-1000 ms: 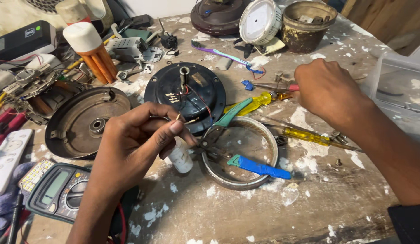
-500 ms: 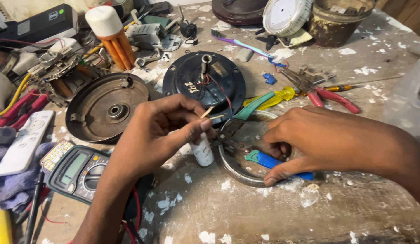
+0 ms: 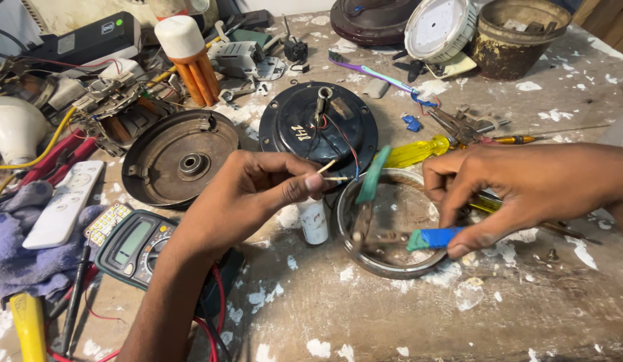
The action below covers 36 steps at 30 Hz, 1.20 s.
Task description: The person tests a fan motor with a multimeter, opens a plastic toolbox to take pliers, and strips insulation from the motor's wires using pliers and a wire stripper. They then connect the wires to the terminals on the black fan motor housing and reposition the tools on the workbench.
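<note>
Pliers [image 3: 419,238] pinched; wire [image 3: 331,173] pinched, clutter surrounding.

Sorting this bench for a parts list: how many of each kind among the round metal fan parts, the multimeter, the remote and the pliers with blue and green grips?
Round fan housings and ring: 3
Multimeter: 1
Remote: 1
Pliers: 1
Total: 6

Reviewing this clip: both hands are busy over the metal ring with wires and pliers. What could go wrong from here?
The left hand pinches thin wire ends leading from the black motor cover; a tug could snap or pull them loose. The right hand is grasping the blue-handled pliers lying in the metal ring; their tip might nick the wires. The small white bottle could get knocked over.
</note>
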Each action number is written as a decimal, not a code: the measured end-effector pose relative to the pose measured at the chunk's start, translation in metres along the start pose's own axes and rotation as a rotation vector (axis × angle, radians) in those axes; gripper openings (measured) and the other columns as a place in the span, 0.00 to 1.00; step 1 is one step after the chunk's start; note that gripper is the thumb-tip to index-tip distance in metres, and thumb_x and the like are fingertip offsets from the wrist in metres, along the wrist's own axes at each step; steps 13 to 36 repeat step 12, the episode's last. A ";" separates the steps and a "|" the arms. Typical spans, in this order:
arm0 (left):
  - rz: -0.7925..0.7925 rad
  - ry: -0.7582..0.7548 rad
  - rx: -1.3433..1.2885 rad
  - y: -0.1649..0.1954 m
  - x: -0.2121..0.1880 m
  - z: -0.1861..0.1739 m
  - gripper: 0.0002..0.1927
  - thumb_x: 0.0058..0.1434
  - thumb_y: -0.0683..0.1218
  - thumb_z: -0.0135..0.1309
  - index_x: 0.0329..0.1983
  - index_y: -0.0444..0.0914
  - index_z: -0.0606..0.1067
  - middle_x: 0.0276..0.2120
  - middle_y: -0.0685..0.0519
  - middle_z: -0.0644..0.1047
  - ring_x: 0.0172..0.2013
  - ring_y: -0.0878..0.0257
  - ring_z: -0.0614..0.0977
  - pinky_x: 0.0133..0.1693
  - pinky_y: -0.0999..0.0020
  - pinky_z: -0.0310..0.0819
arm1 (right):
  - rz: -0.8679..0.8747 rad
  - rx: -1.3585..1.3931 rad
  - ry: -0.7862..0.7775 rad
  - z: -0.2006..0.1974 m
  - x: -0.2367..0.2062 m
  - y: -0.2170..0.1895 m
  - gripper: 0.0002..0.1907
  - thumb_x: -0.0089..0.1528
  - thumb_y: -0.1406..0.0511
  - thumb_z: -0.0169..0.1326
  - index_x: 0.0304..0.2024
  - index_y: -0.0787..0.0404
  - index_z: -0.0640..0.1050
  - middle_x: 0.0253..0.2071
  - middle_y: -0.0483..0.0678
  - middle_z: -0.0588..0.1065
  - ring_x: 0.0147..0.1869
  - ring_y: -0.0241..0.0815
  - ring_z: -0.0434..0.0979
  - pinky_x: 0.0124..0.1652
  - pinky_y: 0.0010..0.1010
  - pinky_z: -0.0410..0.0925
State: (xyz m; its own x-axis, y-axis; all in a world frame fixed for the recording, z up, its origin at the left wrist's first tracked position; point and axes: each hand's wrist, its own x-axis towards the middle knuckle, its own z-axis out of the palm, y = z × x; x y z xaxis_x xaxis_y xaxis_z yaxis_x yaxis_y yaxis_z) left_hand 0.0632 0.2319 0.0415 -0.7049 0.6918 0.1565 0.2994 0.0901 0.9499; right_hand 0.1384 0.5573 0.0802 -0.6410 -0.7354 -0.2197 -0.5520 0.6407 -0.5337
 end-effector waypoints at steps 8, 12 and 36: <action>0.102 0.029 -0.161 -0.005 -0.002 -0.004 0.15 0.71 0.49 0.53 0.42 0.31 0.79 0.33 0.52 0.83 0.36 0.69 0.82 0.44 0.70 0.80 | 0.316 0.214 -0.028 -0.019 -0.025 0.031 0.13 0.56 0.58 0.63 0.38 0.56 0.89 0.36 0.45 0.70 0.34 0.39 0.67 0.32 0.37 0.62; 0.199 0.006 -0.417 -0.006 -0.001 -0.005 0.14 0.77 0.49 0.48 0.45 0.31 0.73 0.36 0.50 0.80 0.40 0.64 0.82 0.47 0.67 0.79 | -0.158 0.422 0.284 -0.012 -0.027 0.065 0.14 0.65 0.60 0.60 0.42 0.64 0.89 0.36 0.48 0.77 0.39 0.41 0.75 0.38 0.34 0.71; 0.199 0.006 -0.417 -0.006 -0.001 -0.005 0.14 0.77 0.49 0.48 0.45 0.31 0.73 0.36 0.50 0.80 0.40 0.64 0.82 0.47 0.67 0.79 | -0.158 0.422 0.284 -0.012 -0.027 0.065 0.14 0.65 0.60 0.60 0.42 0.64 0.89 0.36 0.48 0.77 0.39 0.41 0.75 0.38 0.34 0.71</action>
